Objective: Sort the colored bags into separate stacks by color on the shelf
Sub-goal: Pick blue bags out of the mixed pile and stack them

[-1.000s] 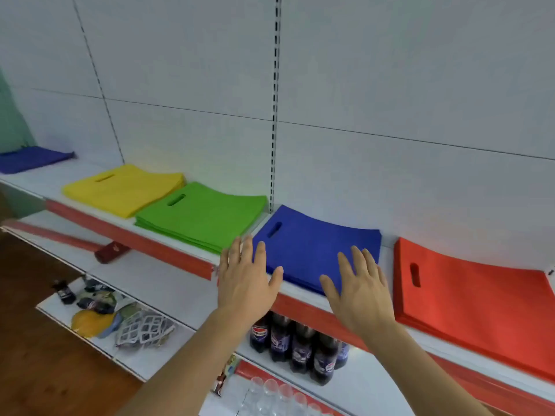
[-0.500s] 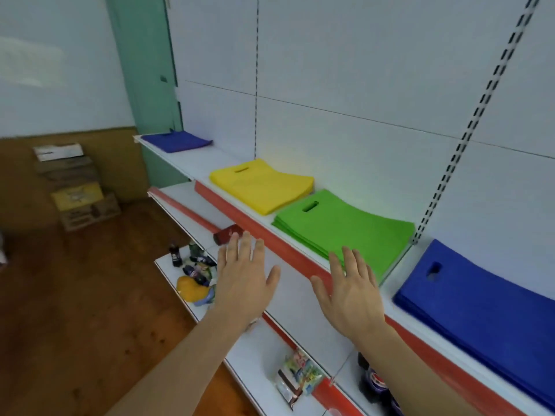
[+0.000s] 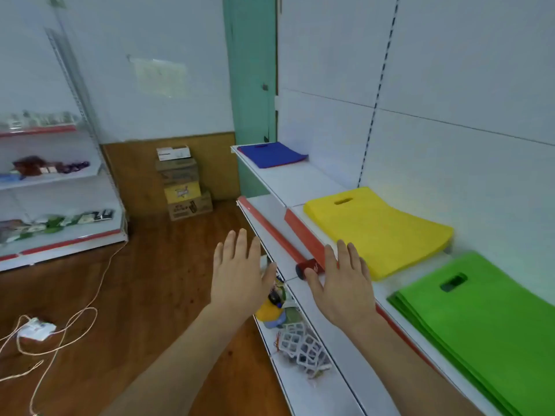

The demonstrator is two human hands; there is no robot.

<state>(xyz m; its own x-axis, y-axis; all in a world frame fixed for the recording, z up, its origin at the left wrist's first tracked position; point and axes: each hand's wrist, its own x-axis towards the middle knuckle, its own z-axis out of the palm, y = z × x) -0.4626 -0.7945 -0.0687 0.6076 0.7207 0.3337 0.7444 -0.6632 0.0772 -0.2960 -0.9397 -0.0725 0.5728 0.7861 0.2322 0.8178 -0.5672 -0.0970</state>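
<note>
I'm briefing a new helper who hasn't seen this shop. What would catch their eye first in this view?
The bright stacks of bags on the white shelf: the green stack nearest at right, the yellow stack beyond it, and the blue stack at the far end by the teal door. In front, the left hand and right hand are raised, open and empty.

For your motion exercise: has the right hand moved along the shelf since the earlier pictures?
Yes. The right hand went leftward along the shelf, from the blue stack to the yellow stack.
</note>
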